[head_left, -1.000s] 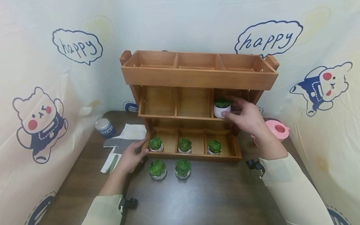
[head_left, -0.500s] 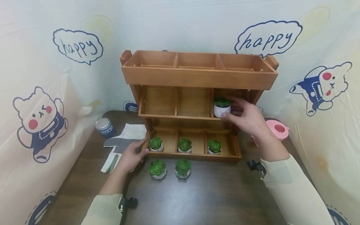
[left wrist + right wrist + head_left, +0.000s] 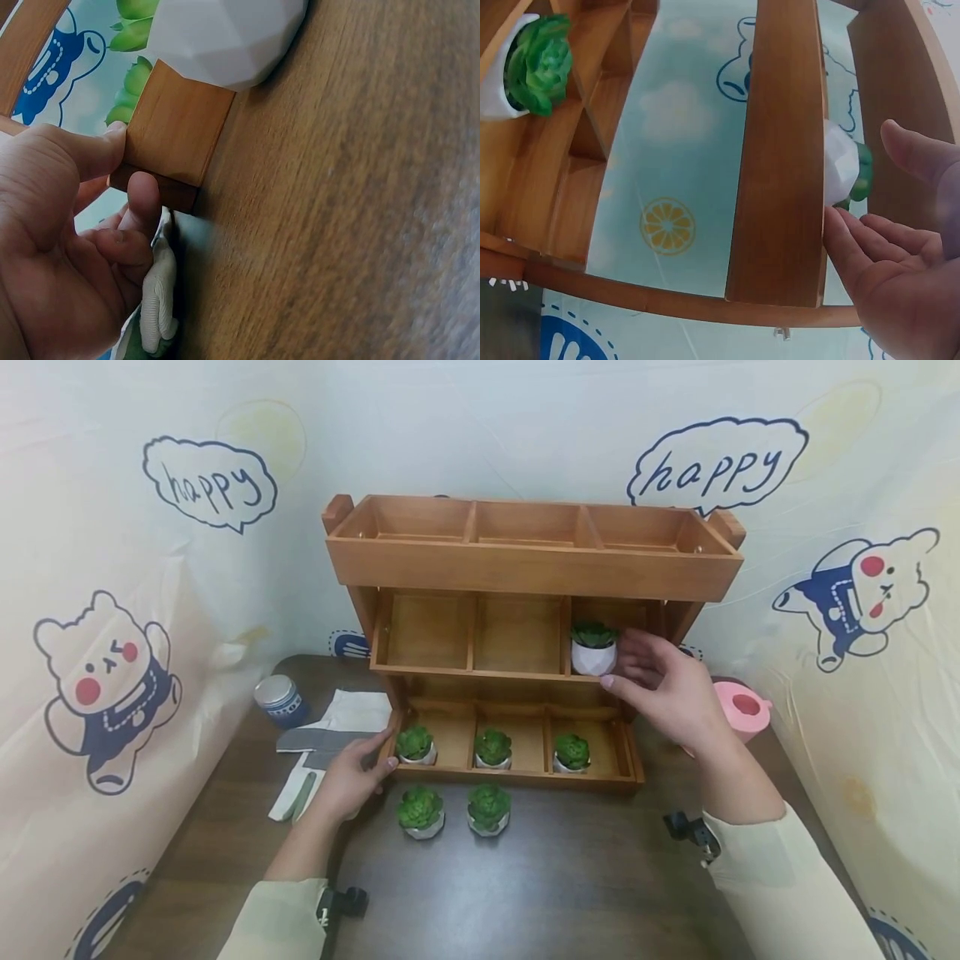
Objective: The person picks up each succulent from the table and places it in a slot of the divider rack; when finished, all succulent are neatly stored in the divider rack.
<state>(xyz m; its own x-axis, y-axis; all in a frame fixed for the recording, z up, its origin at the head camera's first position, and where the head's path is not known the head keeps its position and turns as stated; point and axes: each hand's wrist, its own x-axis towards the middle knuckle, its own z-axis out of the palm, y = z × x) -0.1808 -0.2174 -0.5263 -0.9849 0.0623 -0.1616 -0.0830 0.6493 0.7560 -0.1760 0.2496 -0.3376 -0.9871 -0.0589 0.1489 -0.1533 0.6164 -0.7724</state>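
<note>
A three-tier wooden planter shelf (image 3: 532, 570) stands on the table, each tier split into three compartments. In the middle tier's right compartment sits a potted succulent (image 3: 594, 652) in a white faceted pot. My right hand (image 3: 671, 693) is just right of that pot; in the right wrist view its thumb stands away from the pot and its fingertips (image 3: 832, 217) are right by the pot's lower edge. My left hand (image 3: 352, 777) grips the bottom tier's left front corner (image 3: 180, 124) between thumb and fingers. The bottom tier holds three more succulents, one per compartment (image 3: 492, 748).
Two potted succulents (image 3: 420, 811) stand on the table (image 3: 525, 893) in front of the shelf. At the left lie white-and-grey gloves (image 3: 322, 743) beside a blue-and-white jar (image 3: 280, 700). A pink container (image 3: 745, 708) stands behind my right wrist. Printed cloth hangs all around.
My right thumb and fingers have come away from the potted succulent in the middle tier, and the hand has shifted slightly right and down. The left hand has stayed on the shelf corner.
</note>
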